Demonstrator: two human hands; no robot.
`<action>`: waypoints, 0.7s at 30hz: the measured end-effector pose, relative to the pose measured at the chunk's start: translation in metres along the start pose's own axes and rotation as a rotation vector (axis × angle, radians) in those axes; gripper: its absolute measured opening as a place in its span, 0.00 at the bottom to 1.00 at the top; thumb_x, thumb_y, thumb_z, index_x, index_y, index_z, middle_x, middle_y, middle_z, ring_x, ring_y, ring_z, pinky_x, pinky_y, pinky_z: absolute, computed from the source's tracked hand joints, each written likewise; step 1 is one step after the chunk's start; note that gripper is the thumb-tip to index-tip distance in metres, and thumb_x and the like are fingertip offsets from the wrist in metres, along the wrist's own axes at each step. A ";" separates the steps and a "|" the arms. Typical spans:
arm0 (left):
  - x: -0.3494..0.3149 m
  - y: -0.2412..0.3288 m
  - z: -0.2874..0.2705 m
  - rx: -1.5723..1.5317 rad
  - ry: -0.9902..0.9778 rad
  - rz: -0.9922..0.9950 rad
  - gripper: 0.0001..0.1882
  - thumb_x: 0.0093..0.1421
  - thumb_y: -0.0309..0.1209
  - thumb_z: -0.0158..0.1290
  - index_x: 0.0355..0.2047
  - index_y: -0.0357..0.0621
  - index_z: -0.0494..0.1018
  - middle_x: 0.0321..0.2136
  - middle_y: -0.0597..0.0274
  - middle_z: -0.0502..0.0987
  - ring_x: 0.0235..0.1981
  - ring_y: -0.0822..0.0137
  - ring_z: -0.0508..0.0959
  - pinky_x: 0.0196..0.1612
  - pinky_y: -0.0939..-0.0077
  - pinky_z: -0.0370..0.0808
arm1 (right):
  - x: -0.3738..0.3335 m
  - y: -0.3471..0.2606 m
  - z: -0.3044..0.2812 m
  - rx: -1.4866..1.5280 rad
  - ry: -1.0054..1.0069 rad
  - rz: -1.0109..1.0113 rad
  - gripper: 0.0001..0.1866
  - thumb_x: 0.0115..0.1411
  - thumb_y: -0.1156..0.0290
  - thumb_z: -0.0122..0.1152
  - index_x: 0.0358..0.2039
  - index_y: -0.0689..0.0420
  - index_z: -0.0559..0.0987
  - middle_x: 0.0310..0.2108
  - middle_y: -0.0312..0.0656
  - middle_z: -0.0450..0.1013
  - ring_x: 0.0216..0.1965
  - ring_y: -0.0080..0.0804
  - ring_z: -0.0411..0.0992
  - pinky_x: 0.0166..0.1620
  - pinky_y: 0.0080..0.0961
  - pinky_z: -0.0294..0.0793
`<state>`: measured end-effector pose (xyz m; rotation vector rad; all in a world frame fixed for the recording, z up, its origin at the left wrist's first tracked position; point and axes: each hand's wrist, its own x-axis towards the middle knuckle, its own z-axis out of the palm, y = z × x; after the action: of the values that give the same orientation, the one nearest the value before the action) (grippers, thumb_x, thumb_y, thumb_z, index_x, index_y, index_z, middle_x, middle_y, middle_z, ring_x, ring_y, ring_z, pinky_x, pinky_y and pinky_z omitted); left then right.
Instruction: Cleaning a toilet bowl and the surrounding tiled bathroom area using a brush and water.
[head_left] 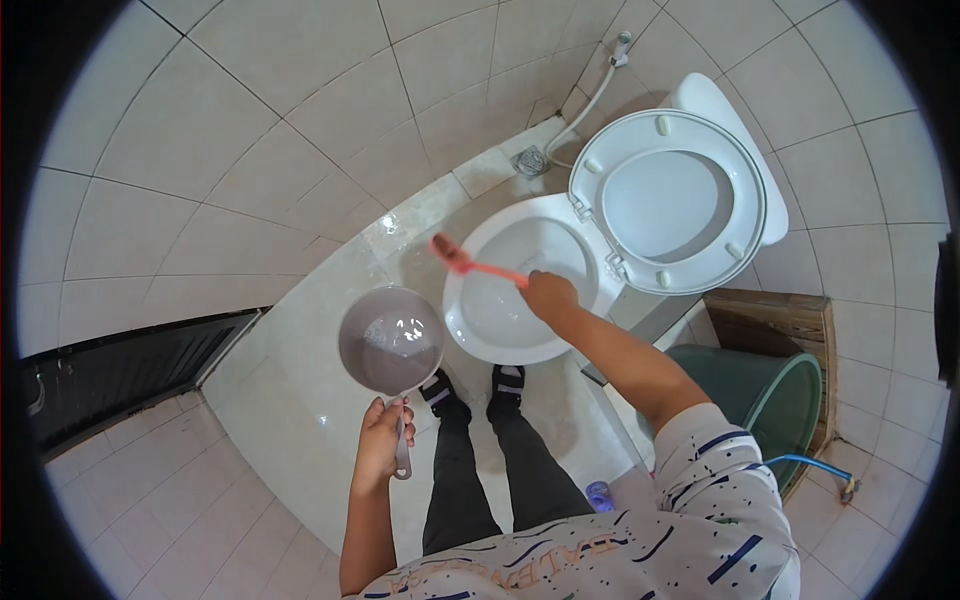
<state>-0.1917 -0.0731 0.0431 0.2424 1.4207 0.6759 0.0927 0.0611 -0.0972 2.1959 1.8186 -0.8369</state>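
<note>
My left hand (381,437) is closed round the handle of a grey water dipper (390,341), held level left of the toilet; water glints inside it. In my right hand (551,297) is the handle of an orange-red toilet brush (487,268). Its bristled head points left, past the left side of the toilet bowl (465,335), while the hand is above the bowl's right part. The white bowl stands uncovered, with its seat and lid (590,165) raised against the cistern (779,215).
A green tub (735,385) lies tilted beside a wooden box (775,312) on the right, near a blue hose (812,461). A purple bottle (600,497) is by my legs. Wet floor tiles (290,375) surround my feet. A bidet sprayer (622,45) hangs behind; a floor drain (529,160) sits below. A black door (130,375) is left.
</note>
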 end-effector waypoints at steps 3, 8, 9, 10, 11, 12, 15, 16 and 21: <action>-0.003 0.000 -0.001 0.008 0.008 0.023 0.06 0.55 0.30 0.40 0.29 0.40 0.62 0.16 0.67 0.64 0.12 0.76 0.63 0.14 0.85 0.60 | 0.002 0.016 0.005 -0.026 -0.027 -0.014 0.19 0.52 0.56 0.42 0.29 0.60 0.73 0.29 0.51 0.71 0.33 0.46 0.70 0.37 0.37 0.68; -0.012 0.003 -0.007 0.028 0.036 0.024 0.06 0.56 0.30 0.40 0.29 0.39 0.62 0.16 0.67 0.64 0.12 0.76 0.62 0.14 0.85 0.60 | 0.011 0.080 -0.023 0.021 0.146 0.329 0.19 0.52 0.57 0.43 0.32 0.61 0.69 0.26 0.49 0.71 0.31 0.45 0.70 0.35 0.37 0.68; -0.013 0.002 -0.008 0.027 0.030 0.018 0.06 0.56 0.29 0.40 0.29 0.39 0.62 0.16 0.67 0.64 0.12 0.76 0.62 0.14 0.85 0.60 | 0.002 0.094 -0.028 0.023 0.154 0.320 0.19 0.52 0.57 0.43 0.32 0.61 0.69 0.26 0.49 0.71 0.31 0.45 0.70 0.35 0.37 0.68; -0.014 0.002 -0.010 0.027 0.049 0.011 0.06 0.56 0.29 0.40 0.29 0.39 0.62 0.16 0.67 0.64 0.12 0.76 0.62 0.14 0.85 0.60 | -0.004 0.105 -0.032 -0.059 0.151 0.288 0.18 0.52 0.57 0.43 0.31 0.61 0.69 0.26 0.50 0.71 0.31 0.46 0.70 0.34 0.38 0.68; -0.014 0.002 -0.011 0.022 0.047 0.019 0.06 0.56 0.29 0.39 0.29 0.39 0.61 0.16 0.67 0.64 0.12 0.76 0.62 0.14 0.85 0.60 | -0.007 0.115 -0.037 -0.144 0.134 0.256 0.17 0.52 0.58 0.43 0.30 0.61 0.69 0.26 0.50 0.71 0.30 0.46 0.70 0.34 0.38 0.69; -0.015 0.001 -0.013 0.016 0.041 0.023 0.06 0.56 0.29 0.39 0.29 0.39 0.61 0.16 0.67 0.64 0.12 0.76 0.62 0.14 0.85 0.60 | -0.009 0.121 -0.040 -0.150 0.145 0.253 0.17 0.52 0.58 0.43 0.30 0.61 0.69 0.26 0.50 0.71 0.30 0.46 0.70 0.34 0.38 0.69; -0.013 -0.002 -0.012 0.025 0.057 0.017 0.06 0.56 0.30 0.39 0.30 0.40 0.61 0.16 0.67 0.63 0.12 0.76 0.62 0.14 0.85 0.60 | 0.006 0.125 -0.049 -0.184 0.182 0.340 0.14 0.52 0.62 0.44 0.30 0.60 0.68 0.26 0.51 0.71 0.29 0.47 0.70 0.33 0.40 0.69; -0.012 -0.004 -0.011 0.042 0.056 0.009 0.06 0.56 0.30 0.39 0.30 0.40 0.61 0.16 0.67 0.63 0.12 0.76 0.62 0.14 0.84 0.60 | 0.013 0.123 -0.050 -0.146 0.167 0.274 0.14 0.52 0.62 0.44 0.30 0.60 0.68 0.26 0.51 0.71 0.29 0.47 0.70 0.33 0.40 0.69; -0.011 -0.011 0.002 0.061 0.024 0.008 0.06 0.56 0.30 0.39 0.30 0.40 0.61 0.16 0.67 0.63 0.12 0.76 0.62 0.14 0.85 0.60 | 0.013 0.123 -0.042 -0.122 0.241 0.216 0.11 0.51 0.66 0.42 0.31 0.60 0.65 0.26 0.52 0.71 0.30 0.49 0.70 0.33 0.40 0.69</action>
<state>-0.1869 -0.0874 0.0465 0.2884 1.4656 0.6442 0.2237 0.0624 -0.0961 2.4433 1.6359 -0.4234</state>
